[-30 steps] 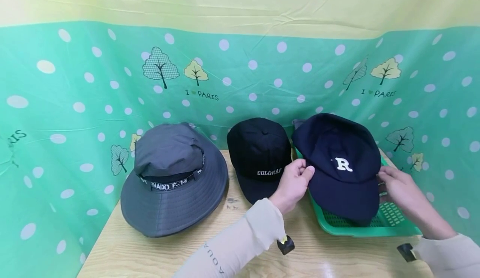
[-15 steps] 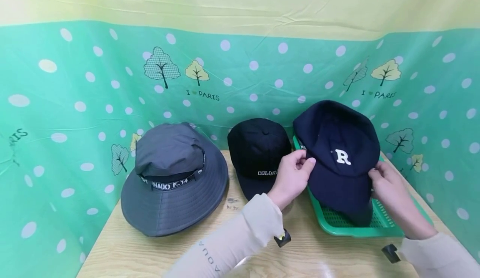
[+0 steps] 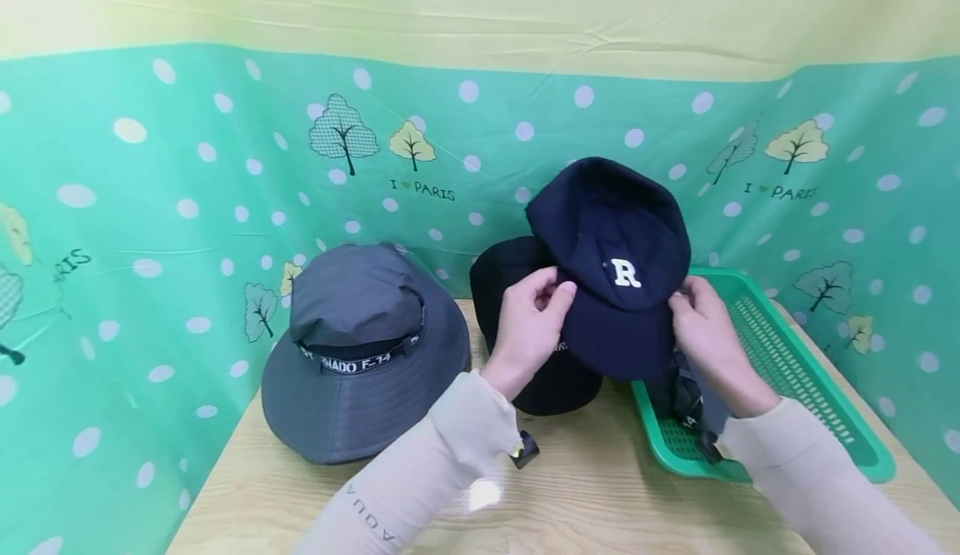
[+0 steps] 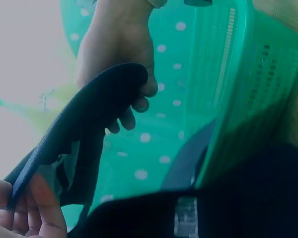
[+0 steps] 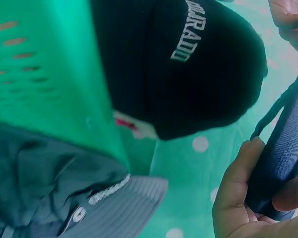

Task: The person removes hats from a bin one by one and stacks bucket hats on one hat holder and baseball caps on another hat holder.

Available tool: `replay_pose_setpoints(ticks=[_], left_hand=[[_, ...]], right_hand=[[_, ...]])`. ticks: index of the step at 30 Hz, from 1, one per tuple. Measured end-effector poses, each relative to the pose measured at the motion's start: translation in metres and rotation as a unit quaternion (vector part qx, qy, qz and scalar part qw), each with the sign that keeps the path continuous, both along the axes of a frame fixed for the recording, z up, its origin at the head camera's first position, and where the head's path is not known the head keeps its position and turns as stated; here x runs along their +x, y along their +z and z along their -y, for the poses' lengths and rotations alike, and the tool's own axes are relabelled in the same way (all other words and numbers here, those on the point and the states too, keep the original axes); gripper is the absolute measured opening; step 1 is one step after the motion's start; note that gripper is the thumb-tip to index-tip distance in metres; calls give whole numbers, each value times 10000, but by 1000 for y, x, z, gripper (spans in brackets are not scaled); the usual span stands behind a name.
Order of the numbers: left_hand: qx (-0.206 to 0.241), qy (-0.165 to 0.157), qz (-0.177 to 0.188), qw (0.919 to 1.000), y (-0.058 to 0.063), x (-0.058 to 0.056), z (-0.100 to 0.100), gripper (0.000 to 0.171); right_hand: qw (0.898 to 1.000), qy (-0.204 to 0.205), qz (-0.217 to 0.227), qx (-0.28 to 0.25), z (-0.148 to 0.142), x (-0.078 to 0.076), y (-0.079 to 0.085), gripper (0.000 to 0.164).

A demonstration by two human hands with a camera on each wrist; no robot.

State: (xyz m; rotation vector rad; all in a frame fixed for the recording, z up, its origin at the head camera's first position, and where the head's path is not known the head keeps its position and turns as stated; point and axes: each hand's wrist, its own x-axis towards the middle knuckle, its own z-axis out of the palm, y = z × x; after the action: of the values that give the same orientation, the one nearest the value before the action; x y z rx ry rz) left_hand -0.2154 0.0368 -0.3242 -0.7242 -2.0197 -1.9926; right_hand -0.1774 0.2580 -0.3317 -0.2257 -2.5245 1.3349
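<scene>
A navy baseball cap (image 3: pixel 611 230) with a white letter R is held up between both hands. My left hand (image 3: pixel 525 326) pinches its left side where the brim meets the crown. On the right side, my right hand (image 3: pixel 716 347) grips the same edge; the right wrist view shows fingers and thumb around the navy cap's edge (image 5: pixel 288 148). Behind and below it, a black baseball cap (image 3: pixel 502 280) with white lettering stands on the table, partly covered. A dark hat (image 3: pixel 686 392) with a lettered band lies in the green basket (image 3: pixel 873 455), partly behind my right forearm.
At the left of the wooden table (image 3: pixel 555 505) sits a grey wide-brimmed hat (image 3: pixel 360 397) with a lettered band. A green dotted cloth (image 3: pixel 450 230) hangs at the back and both sides.
Both hands have lifted the navy cap and carried it left, from over the basket to in front of the black cap. More of the basket and the dark hat inside now shows.
</scene>
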Motion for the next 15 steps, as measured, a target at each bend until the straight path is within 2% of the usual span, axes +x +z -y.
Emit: replay_pose_setpoints(ticks=[5,10,11,15], left_hand=[[-36,283,110,9995,1,1,20,10],[-36,573,65,9983,-9,-2,35,9],[-13,626,74,9980,-15,-6,37,11],[139,806,542,9952,-24,-10,44,9]], right_hand=[[9998,173,-30,-37,17,-12,2,47],[9992,367,67,150,30,-19,-1,48],[9990,384,109,189,33,-20,-2,49],[9981,471,228,339,41,-25,-8,53]])
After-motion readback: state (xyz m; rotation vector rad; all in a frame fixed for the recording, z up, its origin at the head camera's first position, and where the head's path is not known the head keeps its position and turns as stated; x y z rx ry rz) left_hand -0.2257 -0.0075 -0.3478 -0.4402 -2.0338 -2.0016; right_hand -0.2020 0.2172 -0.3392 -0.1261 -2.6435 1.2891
